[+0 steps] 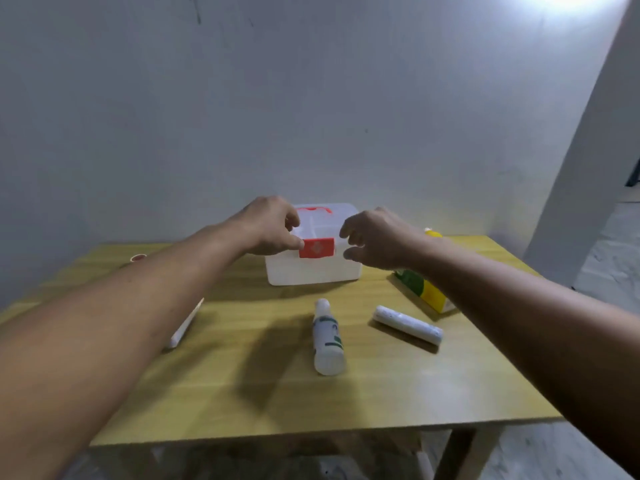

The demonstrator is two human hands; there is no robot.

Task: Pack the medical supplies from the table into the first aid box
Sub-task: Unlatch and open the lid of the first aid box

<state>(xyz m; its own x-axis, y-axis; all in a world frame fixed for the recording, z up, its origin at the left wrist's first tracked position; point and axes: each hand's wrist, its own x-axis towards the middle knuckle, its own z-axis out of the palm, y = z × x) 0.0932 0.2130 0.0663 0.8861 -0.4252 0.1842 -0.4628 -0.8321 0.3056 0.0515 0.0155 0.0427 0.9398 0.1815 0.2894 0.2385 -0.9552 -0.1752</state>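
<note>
A white first aid box (311, 271) with a red handle and a red latch (317, 247) stands closed at the back middle of the wooden table (263, 393). My left hand (268, 226) rests on the box's left front edge, its thumb touching the latch. My right hand (375, 239) hovers at the box's right front corner, fingers curled and apart, holding nothing. In front of the box lie a white bottle (327, 337) and a white gauze roll (408, 324). A green and yellow carton (424, 292) lies to the right, partly under my right forearm.
A flat white pack (185, 327) lies at the left, partly hidden by my left forearm. A small red-topped round item (138, 257) sits at the far left back. A yellow object (433, 233) peeks out behind my right wrist. A wall stands close behind the table.
</note>
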